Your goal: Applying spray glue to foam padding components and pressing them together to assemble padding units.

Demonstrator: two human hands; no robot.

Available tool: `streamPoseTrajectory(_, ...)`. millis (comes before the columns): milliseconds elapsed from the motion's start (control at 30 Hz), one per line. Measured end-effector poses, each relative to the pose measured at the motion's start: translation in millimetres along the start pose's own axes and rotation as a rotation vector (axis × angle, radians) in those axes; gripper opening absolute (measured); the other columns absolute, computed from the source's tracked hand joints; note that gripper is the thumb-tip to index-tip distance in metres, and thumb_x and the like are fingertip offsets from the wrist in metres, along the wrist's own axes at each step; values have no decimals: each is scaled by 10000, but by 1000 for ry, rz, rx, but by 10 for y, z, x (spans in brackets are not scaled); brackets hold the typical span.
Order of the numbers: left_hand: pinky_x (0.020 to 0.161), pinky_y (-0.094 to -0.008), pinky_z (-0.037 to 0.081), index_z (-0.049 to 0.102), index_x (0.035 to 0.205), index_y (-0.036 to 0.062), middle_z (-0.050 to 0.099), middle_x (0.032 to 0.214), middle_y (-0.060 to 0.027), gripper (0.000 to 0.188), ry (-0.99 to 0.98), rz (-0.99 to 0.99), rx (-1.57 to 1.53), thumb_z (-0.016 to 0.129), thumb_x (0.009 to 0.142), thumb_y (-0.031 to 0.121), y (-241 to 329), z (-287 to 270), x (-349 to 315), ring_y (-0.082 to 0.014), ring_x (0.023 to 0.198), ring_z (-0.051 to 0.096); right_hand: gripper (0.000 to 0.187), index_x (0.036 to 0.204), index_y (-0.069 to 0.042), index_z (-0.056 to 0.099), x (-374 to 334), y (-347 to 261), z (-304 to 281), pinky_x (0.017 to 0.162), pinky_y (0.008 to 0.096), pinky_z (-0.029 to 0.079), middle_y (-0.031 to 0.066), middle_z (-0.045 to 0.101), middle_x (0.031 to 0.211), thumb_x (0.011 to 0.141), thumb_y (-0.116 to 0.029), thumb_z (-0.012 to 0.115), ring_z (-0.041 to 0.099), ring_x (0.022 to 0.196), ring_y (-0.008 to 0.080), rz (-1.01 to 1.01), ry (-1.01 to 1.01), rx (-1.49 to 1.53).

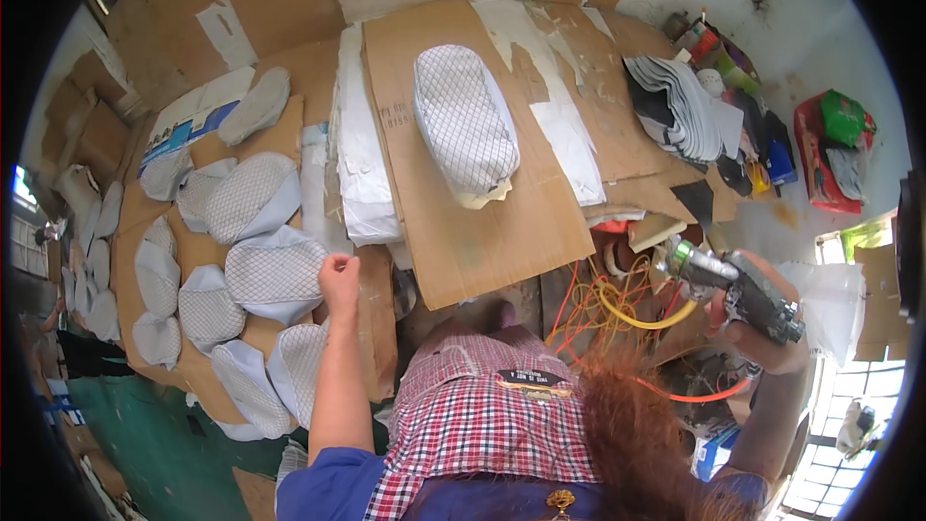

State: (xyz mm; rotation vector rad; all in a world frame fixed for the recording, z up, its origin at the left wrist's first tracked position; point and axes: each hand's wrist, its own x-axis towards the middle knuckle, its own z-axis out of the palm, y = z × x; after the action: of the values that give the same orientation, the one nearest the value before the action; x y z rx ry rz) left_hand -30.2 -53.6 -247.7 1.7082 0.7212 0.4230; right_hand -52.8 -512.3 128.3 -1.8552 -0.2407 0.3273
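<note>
My right hand (757, 304) is wrapped around a spray gun (709, 275) with a green ring near its front, held out at the right. On the cardboard board in front of me lies a quilted grey pad (466, 121), rounded at its far end, with pale smooth sides. My left hand (339, 285) is closed at the right edge of another quilted piece (275, 270). Its curled fingers hide whatever they may hold. Several similar quilted pieces (210, 309) with light-blue-grey borders are spread across the cardboard at the left.
A cardboard sheet (473, 241) juts toward me from the table. Stacked grey sheets (675, 111) lie at the back right, near a red bag (834, 154) against the wall. Tangled orange and yellow hoses (617, 304) hang below the table, and an orange hose (699, 396) runs by my right arm.
</note>
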Motion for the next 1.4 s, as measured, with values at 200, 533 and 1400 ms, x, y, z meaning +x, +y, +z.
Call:
streamPoseTrajectory(200, 658, -269, 414, 587, 976, 33, 610, 851, -46, 259, -269, -388, -390, 621, 730, 107, 728, 1155, -224, -130, 714, 554, 689, 1260, 32, 369, 283, 103, -258, 654, 254, 460, 65, 559, 791, 691, -171, 700, 547, 699, 129, -12, 172, -17)
streamPoseTrajectory(533, 699, -376, 335, 542, 962, 117, 581, 892, -34, 273, -151, -681, -544, 636, 748, 258, 1100, 2106, -235, -171, 682, 554, 657, 1257, 33, 367, 768, 333, -795, 644, 275, 460, 76, 563, 802, 683, -73, 667, 553, 706, 142, -140, -70, 53)
streamPoseTrajectory(1400, 366, -248, 330, 533, 677, 64, 488, 573, -25, 44, -6, -364, -510, 573, 658, 61, 1685, 2225, -67, -110, 449, 446, 304, 1055, 17, 511, 1591, 1634, -175, 689, 252, 467, 47, 573, 835, 796, -99, 621, 564, 737, 130, 3, -148, 245)
